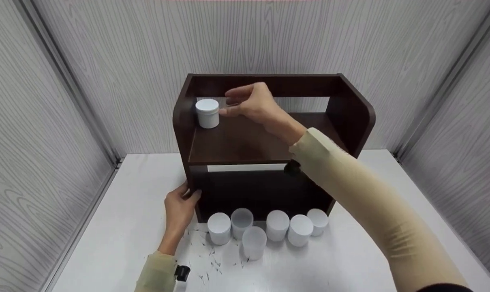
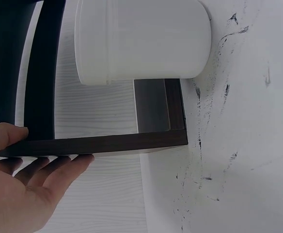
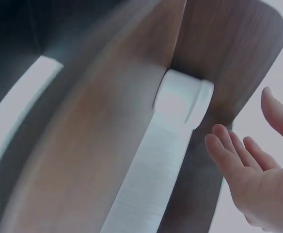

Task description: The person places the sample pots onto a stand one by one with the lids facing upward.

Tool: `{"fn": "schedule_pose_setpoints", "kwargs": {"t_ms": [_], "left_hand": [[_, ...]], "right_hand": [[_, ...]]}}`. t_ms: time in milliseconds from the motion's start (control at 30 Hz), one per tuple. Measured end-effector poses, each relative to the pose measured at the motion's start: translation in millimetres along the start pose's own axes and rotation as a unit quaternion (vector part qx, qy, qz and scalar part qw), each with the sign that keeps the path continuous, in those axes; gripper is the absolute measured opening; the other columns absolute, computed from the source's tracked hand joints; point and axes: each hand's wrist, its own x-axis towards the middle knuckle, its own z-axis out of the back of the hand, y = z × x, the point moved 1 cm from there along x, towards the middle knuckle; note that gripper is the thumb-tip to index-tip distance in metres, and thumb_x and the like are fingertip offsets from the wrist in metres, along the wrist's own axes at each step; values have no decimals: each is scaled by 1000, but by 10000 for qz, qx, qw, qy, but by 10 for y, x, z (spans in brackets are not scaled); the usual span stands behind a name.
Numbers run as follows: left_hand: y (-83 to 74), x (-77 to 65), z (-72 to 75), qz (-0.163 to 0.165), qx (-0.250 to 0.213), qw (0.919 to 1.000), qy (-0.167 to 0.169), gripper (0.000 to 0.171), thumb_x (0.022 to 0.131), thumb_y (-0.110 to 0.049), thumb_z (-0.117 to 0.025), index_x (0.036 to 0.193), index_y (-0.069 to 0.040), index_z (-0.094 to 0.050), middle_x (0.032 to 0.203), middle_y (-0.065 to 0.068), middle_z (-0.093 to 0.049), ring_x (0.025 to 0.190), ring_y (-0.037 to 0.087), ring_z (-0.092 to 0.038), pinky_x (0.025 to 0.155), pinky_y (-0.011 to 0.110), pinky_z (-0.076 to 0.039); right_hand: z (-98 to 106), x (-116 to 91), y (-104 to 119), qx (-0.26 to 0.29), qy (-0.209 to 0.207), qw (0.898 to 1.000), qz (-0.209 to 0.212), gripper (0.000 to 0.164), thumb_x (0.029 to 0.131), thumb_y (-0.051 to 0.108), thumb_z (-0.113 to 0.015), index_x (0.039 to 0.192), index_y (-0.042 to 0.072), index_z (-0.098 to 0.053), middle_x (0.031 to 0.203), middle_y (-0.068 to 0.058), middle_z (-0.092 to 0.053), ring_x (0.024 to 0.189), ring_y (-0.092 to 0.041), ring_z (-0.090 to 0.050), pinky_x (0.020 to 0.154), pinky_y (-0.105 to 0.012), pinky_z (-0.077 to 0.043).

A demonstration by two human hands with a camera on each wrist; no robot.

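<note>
A white lidded jar (image 1: 207, 114) stands upright on the upper shelf of a dark brown wooden rack (image 1: 245, 144), close to its left side panel. Just right of that jar is my right hand (image 1: 257, 103), thumb and fingers spread apart with nothing between them; the right wrist view shows the same gap beside the jar (image 3: 182, 99). Lower down, my left hand (image 1: 181, 207) grips the front edge of the rack's left panel. In the left wrist view, the thumb (image 2: 8, 136) lies on one face of the panel (image 2: 107, 143) and the fingers on the other.
In front of the rack's base, several white jars and translucent cups stand on the white table (image 1: 123, 227), among them a translucent cup (image 1: 254, 243) nearest me and a white jar (image 1: 300, 230). Dark scuff marks lie near them. Grey wood-grain walls (image 1: 147, 48) surround the table.
</note>
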Motion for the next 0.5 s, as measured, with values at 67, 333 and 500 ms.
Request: {"fn": "schedule_pose_setpoints", "kwargs": {"t_ms": [67,333,500], "left_hand": [[7,-15,21,17,33,10000,-14,49,98,-7,-70,142,12,-57,141,30,-60,122,45,-65,94,41,-57],[-4,-50,38,49,103,9999,3,49,98,-7,-70,142,12,-57,140,31,-60,121,45,-65,93,38,-58],[-38,1,-6,34,81,10000,10,50,97,-6,-71,141,12,-57,140,32,-60,121,45,-66,92,36,-58]], "right_hand": [[-10,-159,-1,285,36,9994,184,52,80,5,-93,128,-2,-73,116,-13,-77,112,-24,-72,96,-31,-56],[31,-934,-192,435,298,9963,678,43,80,-2,-90,121,-4,-76,110,-17,-77,106,-34,-74,89,-37,-61],[185,-1375,-430,104,143,9957,911,41,81,-2,-89,120,-6,-76,112,-20,-77,104,-33,-75,89,-37,-60]]}}
